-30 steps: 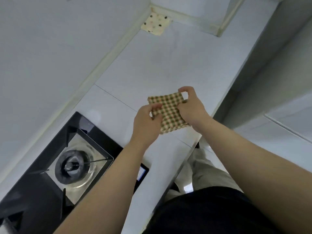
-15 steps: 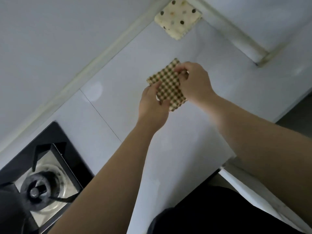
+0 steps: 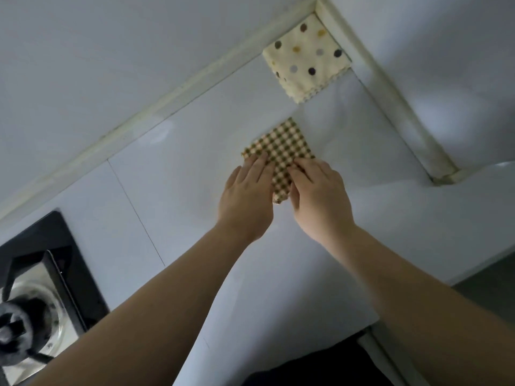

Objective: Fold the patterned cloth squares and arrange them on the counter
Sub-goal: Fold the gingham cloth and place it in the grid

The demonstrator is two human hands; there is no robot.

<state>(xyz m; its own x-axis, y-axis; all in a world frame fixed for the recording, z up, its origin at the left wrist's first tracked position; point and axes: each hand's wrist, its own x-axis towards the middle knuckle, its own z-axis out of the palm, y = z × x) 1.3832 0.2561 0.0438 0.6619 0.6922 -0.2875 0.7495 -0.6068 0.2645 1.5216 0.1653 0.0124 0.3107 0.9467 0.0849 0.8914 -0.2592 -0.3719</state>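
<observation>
**Head view: checked square pressed flat near the far corner**

Head camera shows the checked cloth, apparently folded, lying on the surface towards its far right corner. It sits just short of the dotted cloth, which is tucked into that corner against the wall trim. The left hand and right hand lie side by side on the checked cloth's near half, fingers straight and flat. Neither grip closes round anything; both simply press down. A stove sits at the surface's near left edge, well apart.

The likely risk is that the fold springs open when the hands lift, since light fabric holds a crease poorly. Palms sliding off sideways could also drag the square askew, out of line with the dotted cloth.
</observation>
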